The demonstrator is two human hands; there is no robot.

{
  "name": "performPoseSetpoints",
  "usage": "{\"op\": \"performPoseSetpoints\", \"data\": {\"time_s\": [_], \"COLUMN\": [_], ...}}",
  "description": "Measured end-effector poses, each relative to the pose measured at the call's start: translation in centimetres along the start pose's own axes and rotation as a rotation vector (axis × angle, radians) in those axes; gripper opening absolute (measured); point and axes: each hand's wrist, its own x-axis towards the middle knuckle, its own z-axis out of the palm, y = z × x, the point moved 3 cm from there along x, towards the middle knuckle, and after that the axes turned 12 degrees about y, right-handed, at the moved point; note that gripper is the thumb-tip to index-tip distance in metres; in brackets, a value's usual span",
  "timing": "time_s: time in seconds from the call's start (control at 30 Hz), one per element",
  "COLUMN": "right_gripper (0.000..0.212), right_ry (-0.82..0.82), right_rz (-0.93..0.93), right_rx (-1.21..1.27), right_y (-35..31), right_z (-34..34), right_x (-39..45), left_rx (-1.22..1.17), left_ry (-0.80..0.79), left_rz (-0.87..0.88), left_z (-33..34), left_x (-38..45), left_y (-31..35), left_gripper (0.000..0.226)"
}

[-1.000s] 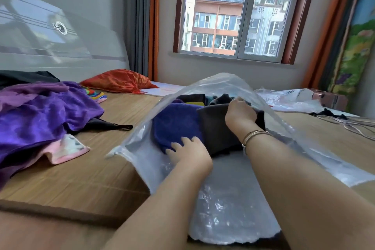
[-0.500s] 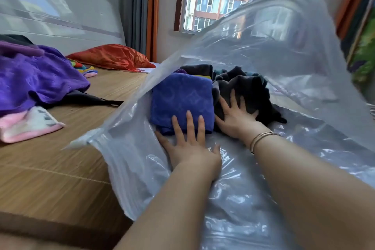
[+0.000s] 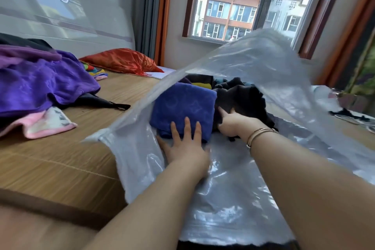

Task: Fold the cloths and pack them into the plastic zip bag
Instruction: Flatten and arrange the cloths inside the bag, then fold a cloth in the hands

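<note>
Inside plastic zip bag (image 3: 233, 199), left hand (image 3: 185, 146) flat on blue cloth (image 3: 182, 105), right hand (image 3: 235, 124) gripping dark cloth (image 3: 245, 99)

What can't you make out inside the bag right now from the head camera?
- Cloths behind the blue towel and dark cloth: hidden by those two.
- Right hand fingertips: buried in the dark cloth.
- Plastic zip bag upper flap: motion-blurred.
- Bag's zip: not discernible.

We saw a folded blue cloth (image 3: 182, 105) beside a crumpled dark cloth (image 3: 241, 97) inside the clear plastic zip bag (image 3: 233, 199), its mouth open.
</note>
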Motion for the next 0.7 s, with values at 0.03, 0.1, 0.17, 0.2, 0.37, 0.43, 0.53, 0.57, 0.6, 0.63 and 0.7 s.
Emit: {"op": "performPoseSetpoints", "data": {"time_s": [0.03,0.1,0.17,0.2,0.37,0.43,0.53,0.57,0.6,0.63,0.7], "right_gripper": [0.071,0.069,0.065,0.063,0.056,0.042,0.020,0.015,0.012,0.010,0.011], "right_ry": [-0.010,0.002,0.029,0.046,0.169,0.276,0.479,0.518,0.523,0.505,0.441], "right_rz": [-0.011,-0.051,-0.114,-0.150,-0.271,-0.317,-0.455,-0.495,-0.526,-0.550,-0.581], "right_rx": [-0.008,0.001,0.033,0.037,0.089,0.156,0.250,0.329,0.423,0.503,0.588], "right_y": [-0.3,-1.1,-1.9,-2.2,-5.6,-7.7,-12.0,-13.5,-15.2,-16.9,-20.6], "right_z": [-0.6,-2.0,-3.6,-4.5,-8.7,-10.5,-12.4,-12.8,-13.1,-13.0,-12.2], "right_x": [-1.3,-5.0,-9.0,-11.0,-19.8,-22.8,-26.8,-27.9,-28.9,-29.4,-29.5], "left_rx": [-0.051,-0.199,-0.323,-0.379,-0.707,-0.811,-1.054,-1.101,-1.126,-1.133,-1.097], "left_ry": [-0.003,0.004,0.028,0.044,0.230,0.316,0.424,0.468,0.509,0.543,0.585], "left_rz": [-0.018,-0.054,-0.061,-0.052,-0.071,-0.107,-0.237,-0.290,-0.342,-0.394,-0.505], "left_z": [-0.9,-3.4,-6.2,-7.5,-13.7,-15.4,-16.2,-16.2,-16.0,-15.6,-15.1], "left_x": [-0.2,-1.4,-3.3,-4.5,-11.8,-14.7,-18.3,-19.4,-20.3,-21.0,-21.5], "left_y": [0.1,0.7,1.0,1.0,-3.2,-5.9,-10.9,-12.8,-14.7,-16.7,-20.7], "left_gripper": [0.063,0.060,0.063,0.064,0.051,0.039,0.033,0.034,0.034,0.034,0.035]}}
